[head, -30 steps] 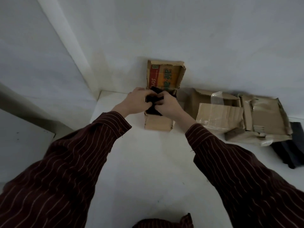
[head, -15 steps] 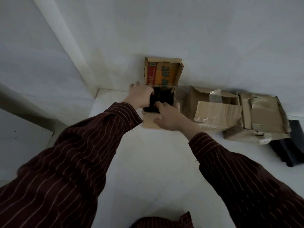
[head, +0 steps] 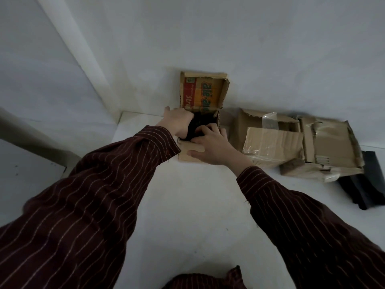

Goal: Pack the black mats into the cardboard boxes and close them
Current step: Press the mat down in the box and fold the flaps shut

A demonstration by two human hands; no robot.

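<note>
A small cardboard box (head: 188, 156) stands against the wall, its printed lid (head: 203, 92) raised behind it. A black mat (head: 203, 123) fills its inside. My left hand (head: 178, 123) is curled over the mat's left side at the box's left wall. My right hand (head: 210, 146) lies on the box's front edge, fingers pressing down on the mat and thumb against the front wall. More black mats (head: 363, 184) lie at the far right of the table.
Two battered cardboard boxes (head: 273, 144) (head: 327, 147) with loose flaps and tape sit right of the small box. The white table (head: 187, 205) meets a white wall behind; its left edge drops off near the corner.
The mat has gone from above the box down into it. My right hand slid onto the box's front edge, and my left hand moved to the box's left side.
</note>
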